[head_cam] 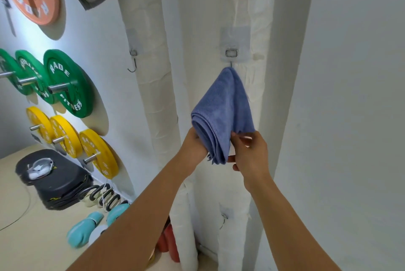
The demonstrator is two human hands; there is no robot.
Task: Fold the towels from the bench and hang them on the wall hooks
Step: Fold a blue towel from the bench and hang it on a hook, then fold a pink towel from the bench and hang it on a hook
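Hanging from the wall hook [231, 55], the blue towel [222, 112] is drooping folded; left hand [194, 142] is gripping its lower edge, right hand [249, 152] pinching beside it.

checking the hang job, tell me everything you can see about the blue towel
The blue towel is soft terry-like cloth, folded into several layers, with a few loose threads at its lower edge. Its top is gathered to a point over the metal wall hook, and it fans out wider below. The left hand cups its rolled lower left fold; the right hand pinches its lower right edge.
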